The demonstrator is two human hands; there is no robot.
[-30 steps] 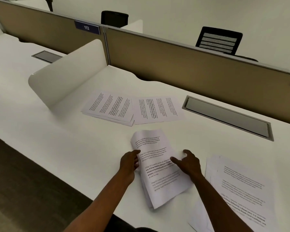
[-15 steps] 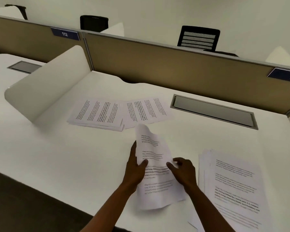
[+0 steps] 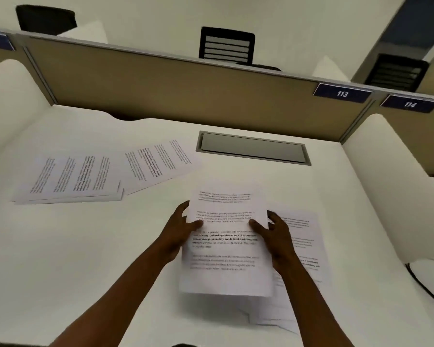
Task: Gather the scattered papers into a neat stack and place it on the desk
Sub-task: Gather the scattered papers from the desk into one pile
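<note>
White laminate bench (image 3: 80, 251) fills my view, closed at the back by a tan fabric partition (image 3: 161, 91) carrying dark blue number plates, 113 (image 3: 342, 93) and 114 (image 3: 410, 104). I see a grey rectangular cable hatch (image 3: 253, 148) set flush into the bench near the partition. My left hand (image 3: 177, 231) and right hand (image 3: 273, 234) grip a sheaf of white printed papers (image 3: 226, 246) by its two side edges, thumbs laid on the top sheet and fingers (image 3: 276, 220) curled behind it. I see the sheaf lifted clear of the bench, its lower edge casting a shadow. Just right of it, partly under my right forearm, lies a loose pile of printed sheets (image 3: 303, 236). Far left sit a thicker stack of printed pages (image 3: 68, 180) and a single printed sheet (image 3: 158, 162) overlapping its right end. Black cables (image 3: 426, 286) trail off the bench's right edge.
</note>
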